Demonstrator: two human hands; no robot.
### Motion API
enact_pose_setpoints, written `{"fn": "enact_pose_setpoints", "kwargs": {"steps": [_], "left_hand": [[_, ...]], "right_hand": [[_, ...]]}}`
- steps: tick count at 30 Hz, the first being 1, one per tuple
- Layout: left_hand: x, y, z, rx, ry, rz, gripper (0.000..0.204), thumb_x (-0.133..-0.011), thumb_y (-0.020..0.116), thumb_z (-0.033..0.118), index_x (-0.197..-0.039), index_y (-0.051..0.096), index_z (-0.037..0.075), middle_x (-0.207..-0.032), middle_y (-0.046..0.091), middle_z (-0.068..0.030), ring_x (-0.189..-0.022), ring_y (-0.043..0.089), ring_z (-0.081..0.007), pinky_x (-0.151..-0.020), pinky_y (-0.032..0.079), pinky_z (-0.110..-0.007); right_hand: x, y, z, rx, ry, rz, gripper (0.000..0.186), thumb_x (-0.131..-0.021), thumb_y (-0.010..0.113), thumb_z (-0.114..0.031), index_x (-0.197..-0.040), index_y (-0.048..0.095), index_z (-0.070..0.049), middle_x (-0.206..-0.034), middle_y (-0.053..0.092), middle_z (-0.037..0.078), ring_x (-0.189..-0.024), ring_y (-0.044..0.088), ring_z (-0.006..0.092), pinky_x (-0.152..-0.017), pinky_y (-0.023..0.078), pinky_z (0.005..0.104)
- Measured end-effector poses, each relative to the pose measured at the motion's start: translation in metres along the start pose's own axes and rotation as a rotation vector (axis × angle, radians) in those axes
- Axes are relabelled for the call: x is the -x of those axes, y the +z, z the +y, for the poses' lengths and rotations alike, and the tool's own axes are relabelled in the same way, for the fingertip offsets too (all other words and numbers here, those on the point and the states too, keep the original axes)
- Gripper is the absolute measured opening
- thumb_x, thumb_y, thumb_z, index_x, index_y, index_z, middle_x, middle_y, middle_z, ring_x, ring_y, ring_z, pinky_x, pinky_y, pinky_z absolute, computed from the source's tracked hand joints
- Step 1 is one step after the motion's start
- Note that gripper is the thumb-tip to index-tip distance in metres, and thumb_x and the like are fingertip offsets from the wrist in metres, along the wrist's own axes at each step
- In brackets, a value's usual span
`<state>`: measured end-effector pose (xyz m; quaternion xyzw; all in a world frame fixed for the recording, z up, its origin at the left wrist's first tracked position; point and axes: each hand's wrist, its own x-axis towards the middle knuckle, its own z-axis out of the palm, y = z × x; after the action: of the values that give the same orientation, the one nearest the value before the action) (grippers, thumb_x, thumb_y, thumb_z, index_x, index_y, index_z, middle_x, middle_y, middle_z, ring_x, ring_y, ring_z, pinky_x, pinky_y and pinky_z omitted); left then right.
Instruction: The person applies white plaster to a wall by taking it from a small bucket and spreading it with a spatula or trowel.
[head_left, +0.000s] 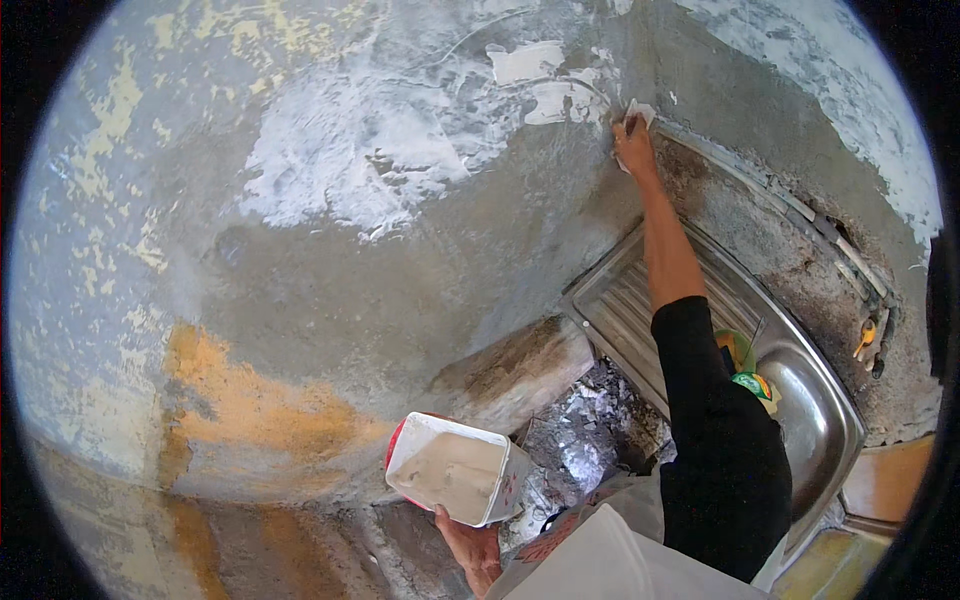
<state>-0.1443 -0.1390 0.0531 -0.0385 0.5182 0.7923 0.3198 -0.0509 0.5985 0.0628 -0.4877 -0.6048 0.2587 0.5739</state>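
My right hand point(634, 145) is raised to the wall corner at the top, closed round a small, flat, pale tool point(638, 112), possibly a scraper, partly hidden by my fingers. Beside it, fresh white patches of filler point(555, 100) lie on the grey plastered wall point(400, 280). My left hand point(466, 538) grips a white plastic container point(510, 485) with a red edge, low at the centre, holding beige paste.
A steel sink with a ribbed drainboard point(815, 420) sits under my right arm, with bowls and a colourful packet in it. Pipes point(855, 260) and a yellow-handled valve point(866, 337) run along the right wall. Dark rubble point(590, 440) fills the gap beside the sink.
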Motion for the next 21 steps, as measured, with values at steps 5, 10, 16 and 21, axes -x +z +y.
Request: {"fn": "enact_pose_setpoints", "kwargs": {"steps": [5,10,16,21], "left_hand": [[0.003,0.014,-0.005,-0.016,0.018,0.017,0.086,-0.092,0.060,0.065,-0.159,0.034,0.018,-0.158,0.044,-0.0095,-0.142,0.045,-0.0360,-0.106,0.044,-0.065],[0.006,0.036,-0.010,0.004,-0.033,-0.008,0.085,-0.092,0.061,0.064,-0.159,0.036,0.018,-0.157,0.045,-0.0095,-0.141,0.046,-0.0357,-0.105,0.045,-0.065],[0.011,0.028,-0.007,0.024,-0.020,-0.012,0.084,-0.092,0.060,0.064,-0.159,0.036,0.019,-0.157,0.046,-0.0092,-0.141,0.047,-0.0356,-0.105,0.045,-0.065],[0.010,0.008,-0.005,0.015,-0.027,-0.033,0.085,-0.092,0.060,0.064,-0.159,0.035,0.019,-0.159,0.044,-0.0090,-0.142,0.045,-0.0356,-0.106,0.043,-0.066]], "right_hand": [[0.025,-0.005,-0.011,0.062,0.164,-0.177,0.084,-0.094,0.068,-0.032,-0.158,0.030,0.005,-0.149,0.050,0.033,-0.135,0.054,0.0446,-0.111,0.044,0.0464],[0.014,-0.019,0.045,-0.258,0.371,0.172,0.047,-0.087,0.074,-0.023,-0.117,0.054,0.007,-0.103,0.070,0.031,-0.099,0.071,0.0442,-0.084,0.054,0.0526],[0.029,-0.024,-0.037,0.036,0.283,0.146,0.047,-0.088,0.074,-0.032,-0.110,0.071,0.011,-0.107,0.071,0.032,-0.103,0.071,0.0445,-0.088,0.054,0.0486],[0.035,-0.037,-0.168,-0.124,-0.026,0.130,0.041,-0.085,0.073,-0.029,-0.113,0.074,0.000,-0.098,0.074,0.026,-0.094,0.073,0.0424,-0.082,0.054,0.0467]]}}
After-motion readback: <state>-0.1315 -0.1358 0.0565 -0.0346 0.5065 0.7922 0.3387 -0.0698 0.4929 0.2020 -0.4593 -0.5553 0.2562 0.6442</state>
